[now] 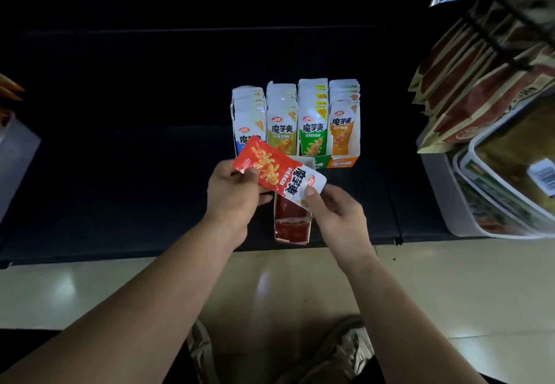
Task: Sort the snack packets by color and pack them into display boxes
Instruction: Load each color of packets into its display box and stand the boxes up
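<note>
Both forearms are bare, and the trousers are camouflage-patterned.

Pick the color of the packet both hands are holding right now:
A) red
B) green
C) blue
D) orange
A: the red packet is pinched at one end by the left hand and at the other by the right hand, above the open display box that has red inside.

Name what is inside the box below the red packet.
Red packets lie in the box; the held packet, left hand and right hand cover most of its far half.
</note>
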A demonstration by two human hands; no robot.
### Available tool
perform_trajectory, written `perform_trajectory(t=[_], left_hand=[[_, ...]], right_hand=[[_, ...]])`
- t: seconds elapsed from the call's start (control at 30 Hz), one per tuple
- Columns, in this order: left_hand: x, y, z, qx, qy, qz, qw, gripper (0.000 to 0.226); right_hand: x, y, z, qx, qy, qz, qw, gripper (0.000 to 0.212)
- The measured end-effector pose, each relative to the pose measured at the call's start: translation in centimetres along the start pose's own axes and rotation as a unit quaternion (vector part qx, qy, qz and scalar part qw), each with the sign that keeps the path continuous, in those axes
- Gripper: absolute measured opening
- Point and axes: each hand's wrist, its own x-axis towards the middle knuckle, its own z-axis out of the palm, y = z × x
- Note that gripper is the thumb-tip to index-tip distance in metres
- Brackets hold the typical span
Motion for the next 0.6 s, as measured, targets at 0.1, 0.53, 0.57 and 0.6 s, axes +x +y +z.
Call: perform_trajectory(t=[0.1, 0.53, 0.57, 0.6], left_hand=[[0.1, -0.7, 0.1, -0.04, -0.037, -0.068, 0.996, 0.013], [0.3, -5.5, -0.9, 0.355, -0.156, 0.007, 0.922, 0.017], [0.2, -5.6, -0.8, 0.337, -0.155, 0.001, 0.929, 0.012], [0.1, -5.7, -0.8, 0.326, -0.152, -0.001, 0.933, 0.014]], right_hand=[[0.3, -1.4, -0.6, 0.077, 0.013, 0.006, 0.997, 0.009], [2.9, -2.4, -2.9, -0.095, -0.074, -0.117, 0.986, 0.014], [2.7, -2.1, -2.7, -0.108, -0.098, -0.107, 0.984, 0.015], [2.6, -1.6, -2.5, -0.12, -0.117, -0.095, 0.981, 0.014]])
